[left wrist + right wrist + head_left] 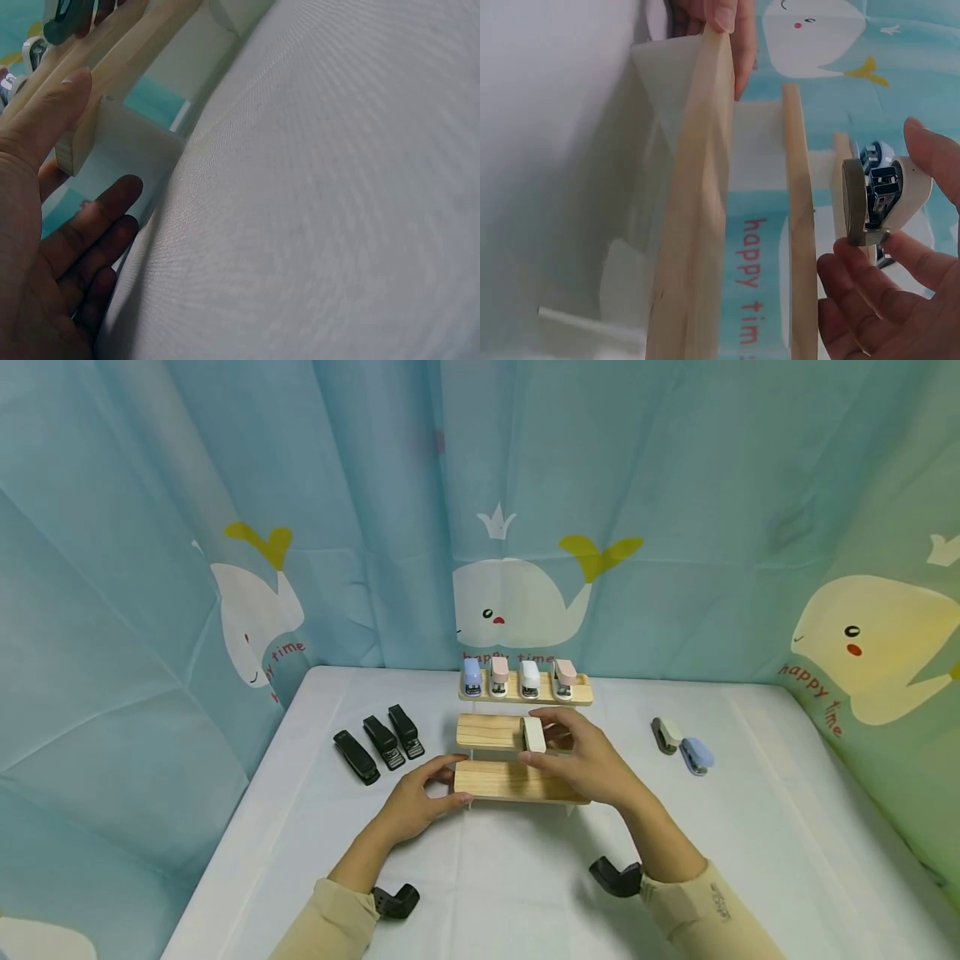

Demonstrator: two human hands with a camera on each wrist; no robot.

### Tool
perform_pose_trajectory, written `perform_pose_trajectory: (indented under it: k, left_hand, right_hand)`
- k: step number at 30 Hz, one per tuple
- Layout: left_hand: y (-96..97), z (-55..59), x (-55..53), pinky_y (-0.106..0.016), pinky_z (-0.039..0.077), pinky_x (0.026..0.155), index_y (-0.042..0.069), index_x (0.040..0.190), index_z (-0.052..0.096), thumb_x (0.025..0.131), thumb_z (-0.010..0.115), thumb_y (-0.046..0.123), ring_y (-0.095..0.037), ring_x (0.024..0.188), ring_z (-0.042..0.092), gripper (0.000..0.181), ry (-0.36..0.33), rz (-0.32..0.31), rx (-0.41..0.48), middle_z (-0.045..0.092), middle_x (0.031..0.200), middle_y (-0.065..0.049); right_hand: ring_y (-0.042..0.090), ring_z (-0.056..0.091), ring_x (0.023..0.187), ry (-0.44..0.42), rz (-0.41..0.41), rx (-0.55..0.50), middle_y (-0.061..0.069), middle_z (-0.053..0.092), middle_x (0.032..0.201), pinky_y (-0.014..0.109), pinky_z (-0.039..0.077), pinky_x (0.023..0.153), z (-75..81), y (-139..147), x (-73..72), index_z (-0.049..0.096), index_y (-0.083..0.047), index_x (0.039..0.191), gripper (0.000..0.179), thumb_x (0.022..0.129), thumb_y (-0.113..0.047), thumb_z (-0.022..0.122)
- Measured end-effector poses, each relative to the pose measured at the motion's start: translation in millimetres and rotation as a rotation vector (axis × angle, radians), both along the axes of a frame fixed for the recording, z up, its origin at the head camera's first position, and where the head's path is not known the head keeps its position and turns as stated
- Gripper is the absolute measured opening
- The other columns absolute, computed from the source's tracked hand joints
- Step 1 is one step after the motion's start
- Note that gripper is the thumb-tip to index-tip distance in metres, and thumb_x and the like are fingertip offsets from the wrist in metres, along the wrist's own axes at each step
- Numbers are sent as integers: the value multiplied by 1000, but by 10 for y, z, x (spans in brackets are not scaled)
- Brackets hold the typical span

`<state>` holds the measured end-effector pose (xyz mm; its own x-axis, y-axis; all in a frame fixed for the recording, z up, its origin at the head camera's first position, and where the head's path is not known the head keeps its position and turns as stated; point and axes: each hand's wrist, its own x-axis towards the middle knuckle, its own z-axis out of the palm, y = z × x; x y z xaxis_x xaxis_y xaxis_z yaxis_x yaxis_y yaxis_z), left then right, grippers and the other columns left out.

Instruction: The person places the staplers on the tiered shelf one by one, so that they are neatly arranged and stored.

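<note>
A tiered wooden stand (pixel 517 779) is at the middle of the table. My left hand (pixel 414 802) holds the left end of its lowest board, the thumb lying on the wood in the left wrist view. In my right hand (pixel 585 758), a small white stapler (pixel 533 735) with a grey-brown base is held between thumb and fingers at the middle board (pixel 487 731). The right wrist view shows the stapler (pixel 911 195) side-on; whether it touches the board I cannot tell. On the top board stand a blue stapler (pixel 472 677), two pink staplers (pixel 498 675) and a white stapler (pixel 529 678).
Three black staplers (pixel 384 743) lie left of the stand. To the right are a white stapler (pixel 667 735) with a dark base and a blue stapler (pixel 697 755). A blue curtain (pixel 390 527) with whale prints hangs behind the white table (pixel 495 885).
</note>
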<state>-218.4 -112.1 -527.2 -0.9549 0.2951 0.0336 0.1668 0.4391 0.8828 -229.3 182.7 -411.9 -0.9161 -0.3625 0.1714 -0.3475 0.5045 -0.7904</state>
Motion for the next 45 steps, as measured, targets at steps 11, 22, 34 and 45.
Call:
perform_pose_trajectory:
  k: [11, 22, 34, 45]
  left_hand:
    - [-2, -13, -6, -52, 42, 111, 51, 139, 56, 86, 82, 53, -15, 123, 62, 59, -3, -8, 13, 70, 116, 13]
    - [-8, -17, -12, -53, 42, 110, 53, 139, 55, 85, 82, 53, -14, 122, 63, 60, -11, -7, 14, 71, 115, 14]
    - [-10, -24, -12, -54, 42, 111, 53, 139, 55, 85, 82, 53, -15, 122, 63, 60, -8, -11, 15, 71, 116, 13]
    - [-3, -18, -21, -51, 42, 112, 51, 138, 56, 85, 83, 52, -14, 123, 64, 60, 0, -11, 25, 72, 116, 11]
  right_hand:
    - [24, 61, 109, 10, 12, -13, 8, 63, 125, 46, 51, 96, -9, -171, -38, 57, -11, 143, 65, 88, -31, 85]
    - [29, 60, 113, 1, 21, -53, 7, 63, 131, 49, 47, 100, 10, -296, -56, 58, -12, 141, 62, 88, -31, 85]
    - [27, 61, 111, 5, -34, -23, 6, 62, 124, 46, 50, 100, -26, -455, -98, 58, -17, 144, 63, 89, -35, 84]
    - [28, 58, 117, 50, -122, 55, 2, 68, 125, 50, 43, 105, -51, -592, -130, 62, -16, 141, 67, 85, -47, 84]
